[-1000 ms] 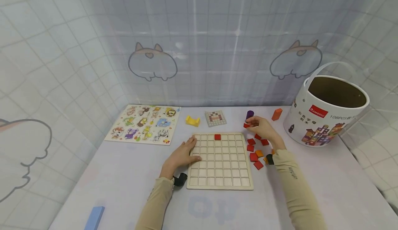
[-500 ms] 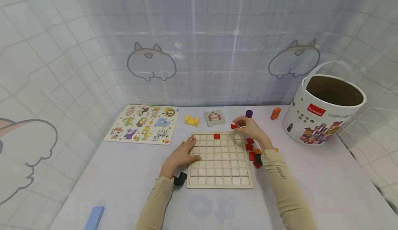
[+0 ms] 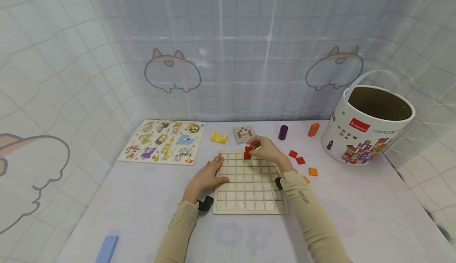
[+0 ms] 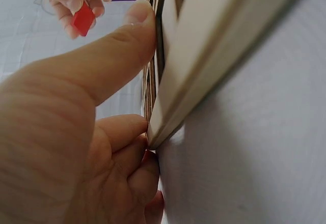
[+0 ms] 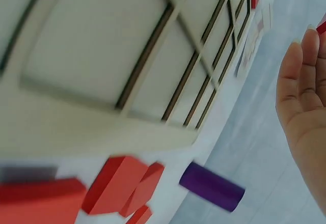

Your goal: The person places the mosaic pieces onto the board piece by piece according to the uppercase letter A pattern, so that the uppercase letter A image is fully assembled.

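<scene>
My left hand (image 3: 206,177) rests at the left edge of a pale wooden grid board (image 3: 249,211). In the left wrist view its thumb (image 4: 114,51) lies on the rim, with fingertips at the board's corner. My right hand (image 3: 265,149) pinches a red square tile (image 3: 248,149) above the board's far edge. In the left wrist view that red tile (image 4: 82,20) shows between thumb and fingers; the right wrist view catches just a sliver of it. Another red tile (image 3: 247,156) sits in a top-row cell, directly in front of the held one.
Red tiles (image 3: 300,160) and orange tiles (image 3: 313,172) lie right of the board, some hidden by the right arm. Behind are a pattern card (image 3: 242,139), yellow block (image 3: 219,137), purple cylinder (image 3: 283,132) and orange block (image 3: 314,129). An animal puzzle (image 3: 142,147) and a bucket (image 3: 335,140) flank them.
My right hand has carried the red tile leftward from beside the purple cylinder to the board's far edge, near the placed tile. My left hand has stayed on the board.
</scene>
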The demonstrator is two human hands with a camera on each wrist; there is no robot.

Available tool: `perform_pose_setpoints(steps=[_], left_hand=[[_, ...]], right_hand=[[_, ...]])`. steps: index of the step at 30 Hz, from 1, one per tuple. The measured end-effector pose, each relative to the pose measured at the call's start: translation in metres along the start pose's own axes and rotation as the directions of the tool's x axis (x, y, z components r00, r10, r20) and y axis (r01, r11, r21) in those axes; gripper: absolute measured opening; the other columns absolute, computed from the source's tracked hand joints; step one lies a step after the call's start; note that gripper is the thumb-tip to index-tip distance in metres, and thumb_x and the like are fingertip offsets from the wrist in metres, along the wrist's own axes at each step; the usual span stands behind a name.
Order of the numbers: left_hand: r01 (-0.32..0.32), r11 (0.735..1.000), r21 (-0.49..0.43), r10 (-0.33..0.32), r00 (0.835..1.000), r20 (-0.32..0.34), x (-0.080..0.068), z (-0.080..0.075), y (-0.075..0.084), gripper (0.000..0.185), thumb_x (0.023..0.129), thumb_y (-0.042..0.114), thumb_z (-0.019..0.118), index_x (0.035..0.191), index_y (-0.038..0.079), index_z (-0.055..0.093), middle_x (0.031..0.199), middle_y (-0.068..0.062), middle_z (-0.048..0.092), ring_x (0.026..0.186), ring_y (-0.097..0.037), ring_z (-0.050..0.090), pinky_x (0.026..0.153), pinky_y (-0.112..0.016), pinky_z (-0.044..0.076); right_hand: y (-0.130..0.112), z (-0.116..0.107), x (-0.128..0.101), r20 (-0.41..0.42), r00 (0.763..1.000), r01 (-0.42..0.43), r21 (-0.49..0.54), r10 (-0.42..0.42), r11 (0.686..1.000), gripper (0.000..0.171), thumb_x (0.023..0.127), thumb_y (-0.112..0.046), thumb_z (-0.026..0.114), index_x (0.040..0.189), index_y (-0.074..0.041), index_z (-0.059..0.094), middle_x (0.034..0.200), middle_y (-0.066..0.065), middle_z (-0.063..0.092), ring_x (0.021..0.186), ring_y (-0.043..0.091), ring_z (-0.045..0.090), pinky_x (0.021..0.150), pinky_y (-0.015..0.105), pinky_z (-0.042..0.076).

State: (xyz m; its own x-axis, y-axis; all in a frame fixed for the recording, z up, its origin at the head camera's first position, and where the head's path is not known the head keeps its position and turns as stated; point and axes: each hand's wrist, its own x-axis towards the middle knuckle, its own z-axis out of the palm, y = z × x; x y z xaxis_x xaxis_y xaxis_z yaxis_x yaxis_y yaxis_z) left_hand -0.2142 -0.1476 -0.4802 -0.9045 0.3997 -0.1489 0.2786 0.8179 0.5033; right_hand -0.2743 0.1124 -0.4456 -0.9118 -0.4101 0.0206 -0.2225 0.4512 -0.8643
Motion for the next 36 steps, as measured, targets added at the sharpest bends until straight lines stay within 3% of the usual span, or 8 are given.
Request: perform_pose_setpoints(steps=[10, 18, 28, 32, 36], left_hand=[[0.011, 1.0, 0.005, -0.011, 1.0, 0.007, 0.001, 0.001, -0.002, 0.09, 0.087, 0.049, 0.066, 0.153, 0.003, 0.025, 0.164, -0.01, 0.012, 0.151, -0.026, 0.015, 0.126, -0.044, 0.015], [0.0, 1.0, 0.001, 0.0, 1.0, -0.003, 0.001, 0.0, -0.001, 0.089, 0.087, 0.048, 0.067, 0.152, 0.002, 0.027, 0.163, -0.011, 0.014, 0.151, -0.027, 0.018, 0.125, -0.046, 0.017], [-0.015, 1.0, -0.025, 0.015, 1.0, -0.01, 0.0, 0.0, -0.001, 0.089, 0.086, 0.047, 0.068, 0.151, 0.0, 0.028, 0.163, -0.012, 0.015, 0.151, -0.027, 0.018, 0.125, -0.046, 0.016], [-0.008, 1.0, -0.017, 0.008, 1.0, -0.006, 0.0, 0.001, -0.002, 0.09, 0.086, 0.047, 0.068, 0.152, 0.001, 0.027, 0.163, -0.011, 0.014, 0.151, -0.026, 0.018, 0.126, -0.045, 0.016], [-0.005, 1.0, -0.014, 0.005, 1.0, -0.007, 0.001, 0.001, -0.002, 0.09, 0.086, 0.047, 0.068, 0.152, 0.001, 0.026, 0.163, -0.011, 0.014, 0.151, -0.026, 0.018, 0.126, -0.045, 0.016]], right_hand=[[0.0, 0.026, 0.01, 0.064, 0.998, 0.036, -0.111, -0.029, 0.993, 0.029, 0.083, -0.003, 0.069, 0.112, -0.002, 0.062, 0.099, 0.011, 0.065, 0.09, 0.018, 0.059, 0.08, 0.027, 0.053], [-0.004, 0.036, 0.012, 0.066, 0.997, 0.043, -0.166, -0.032, 0.985, 0.029, 0.08, -0.002, 0.07, 0.108, -0.002, 0.064, 0.097, 0.011, 0.066, 0.088, 0.018, 0.061, 0.08, 0.03, 0.055], [-0.007, 0.045, 0.013, 0.086, 0.996, 0.009, -0.336, 0.021, 0.942, 0.03, 0.078, -0.002, 0.071, 0.107, -0.008, 0.064, 0.094, 0.005, 0.066, 0.081, 0.014, 0.056, 0.075, 0.029, 0.051], [-0.008, 0.047, 0.012, 0.085, 0.995, -0.016, -0.352, 0.049, 0.936, 0.031, 0.079, -0.002, 0.072, 0.108, -0.009, 0.064, 0.095, 0.004, 0.066, 0.082, 0.015, 0.057, 0.077, 0.032, 0.052], [-0.009, 0.046, 0.011, 0.084, 0.995, -0.021, -0.314, 0.049, 0.949, 0.032, 0.081, -0.004, 0.072, 0.111, -0.009, 0.063, 0.096, 0.004, 0.066, 0.085, 0.015, 0.059, 0.078, 0.03, 0.053]])
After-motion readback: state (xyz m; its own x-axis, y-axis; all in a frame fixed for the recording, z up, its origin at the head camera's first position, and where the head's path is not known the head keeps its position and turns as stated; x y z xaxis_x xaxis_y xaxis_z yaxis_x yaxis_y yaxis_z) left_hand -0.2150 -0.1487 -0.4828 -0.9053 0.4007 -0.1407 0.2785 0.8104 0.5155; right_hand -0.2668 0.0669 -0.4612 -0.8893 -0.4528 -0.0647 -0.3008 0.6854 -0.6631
